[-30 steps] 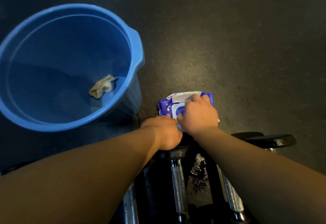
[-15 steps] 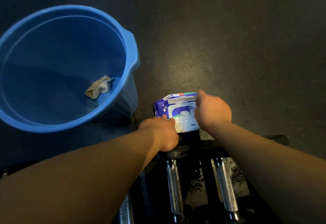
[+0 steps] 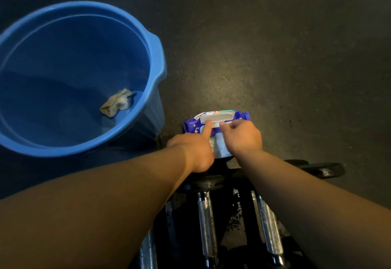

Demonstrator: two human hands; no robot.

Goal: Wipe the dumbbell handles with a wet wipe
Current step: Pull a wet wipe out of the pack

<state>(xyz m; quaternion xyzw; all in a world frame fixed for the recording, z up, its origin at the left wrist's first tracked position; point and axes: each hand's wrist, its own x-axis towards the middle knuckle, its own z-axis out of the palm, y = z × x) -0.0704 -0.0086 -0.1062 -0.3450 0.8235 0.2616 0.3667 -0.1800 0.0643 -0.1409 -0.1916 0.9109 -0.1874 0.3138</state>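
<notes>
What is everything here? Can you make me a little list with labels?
floor: dark, speckled
bucket: blue bucket on the left, a crumpled used wipe at its bottom
wipes pack: purple wipes pack on the floor, flap lifted
left hand: left hand, forefinger pressing on the pack
right hand: right hand, fingertips at the opening
dumbbells: metal dumbbell handles near the person, not yet being wiped

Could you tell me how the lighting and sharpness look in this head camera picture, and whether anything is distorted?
Head view: dim overall, with one brighter patch on the floor beyond the wipes pack; the bucket rim bulges from wide-angle distortion; small glints show on the dumbbell handles; the left hand and right hand look slightly soft.
</notes>
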